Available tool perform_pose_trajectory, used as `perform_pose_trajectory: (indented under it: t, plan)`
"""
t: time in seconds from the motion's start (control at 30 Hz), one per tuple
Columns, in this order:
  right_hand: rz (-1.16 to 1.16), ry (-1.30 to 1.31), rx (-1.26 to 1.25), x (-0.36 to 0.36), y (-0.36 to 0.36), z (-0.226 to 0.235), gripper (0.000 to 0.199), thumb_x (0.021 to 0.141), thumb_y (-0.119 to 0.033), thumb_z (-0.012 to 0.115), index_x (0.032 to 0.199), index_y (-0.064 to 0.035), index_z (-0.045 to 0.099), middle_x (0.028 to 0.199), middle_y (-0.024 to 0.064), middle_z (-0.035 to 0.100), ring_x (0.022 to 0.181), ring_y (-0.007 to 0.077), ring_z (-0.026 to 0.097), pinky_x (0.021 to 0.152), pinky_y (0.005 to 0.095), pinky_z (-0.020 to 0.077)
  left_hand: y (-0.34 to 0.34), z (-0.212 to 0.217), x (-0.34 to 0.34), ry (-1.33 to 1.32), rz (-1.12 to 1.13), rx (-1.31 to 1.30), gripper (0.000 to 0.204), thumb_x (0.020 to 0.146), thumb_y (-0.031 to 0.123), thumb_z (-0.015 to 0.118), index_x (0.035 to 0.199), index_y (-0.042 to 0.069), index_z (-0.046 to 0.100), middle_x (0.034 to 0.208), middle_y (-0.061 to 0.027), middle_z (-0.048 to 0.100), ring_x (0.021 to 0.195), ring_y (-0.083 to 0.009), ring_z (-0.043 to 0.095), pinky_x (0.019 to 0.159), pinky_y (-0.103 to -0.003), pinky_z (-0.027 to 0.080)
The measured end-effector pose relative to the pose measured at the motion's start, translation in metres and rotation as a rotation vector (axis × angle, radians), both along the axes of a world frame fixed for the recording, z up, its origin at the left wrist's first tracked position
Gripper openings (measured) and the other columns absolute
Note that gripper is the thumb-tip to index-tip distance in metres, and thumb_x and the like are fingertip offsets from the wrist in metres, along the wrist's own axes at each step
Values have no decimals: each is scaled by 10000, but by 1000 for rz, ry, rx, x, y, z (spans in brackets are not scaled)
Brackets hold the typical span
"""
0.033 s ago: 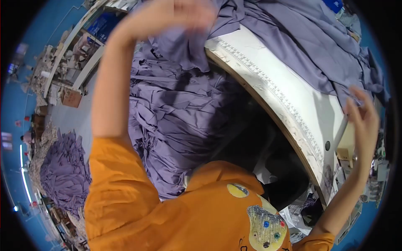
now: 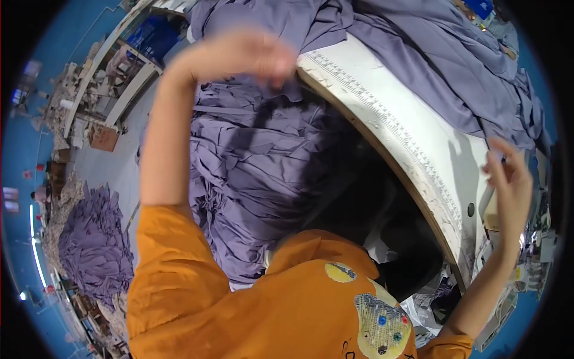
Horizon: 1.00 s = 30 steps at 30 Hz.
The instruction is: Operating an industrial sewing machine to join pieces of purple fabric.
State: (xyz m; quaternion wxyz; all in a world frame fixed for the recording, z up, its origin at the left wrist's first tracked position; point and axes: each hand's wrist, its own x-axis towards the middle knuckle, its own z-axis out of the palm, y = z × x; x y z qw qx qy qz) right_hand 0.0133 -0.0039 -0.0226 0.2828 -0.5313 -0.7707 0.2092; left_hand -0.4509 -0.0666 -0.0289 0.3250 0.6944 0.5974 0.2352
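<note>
A: Left hand [image 2: 242,57]?
B: It's blurring, fingers curling in front of the purple cloth [image 2: 412,60]; can't tell if it's pinching or touching any.
A: Right hand [image 2: 513,179]?
B: Fingers are standing apart, loosely bending, gripping nothing visible, hovering near the white table's [image 2: 427,140] right end.
A: Cloth?
B: It's lying rumpled across the tabletop; a purple fabric heap [image 2: 251,161] is sitting below.
</note>
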Motion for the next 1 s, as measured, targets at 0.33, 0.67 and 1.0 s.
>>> perform_pose_trajectory:
  t: [0.33,0.67,1.0]
  plan:
    - [-94,110,36,-47,-47,-83,118,876,-123,670,897,-7,667,752,-2,566,642,67,495,609,207,405,-55,-306,-66,506,460,-28,340,837,244,683,1166,160,668,1153,-63,667,1115,-304,592,964,-404,449]
    - [-124,165,-16,-48,-47,-85,109,865,-103,668,849,4,654,718,-1,533,621,63,456,589,205,385,-26,-335,-52,834,363,-127,191,909,282,569,1028,201,694,1114,-59,676,1113,-270,588,964,-443,420]
    - [181,271,196,-69,-50,-75,114,828,-49,684,942,-47,679,803,60,619,715,143,579,657,254,465,-48,-88,41,-290,71,6,161,979,134,537,1012,-13,594,896,9,606,869,-63,511,811,-222,427]
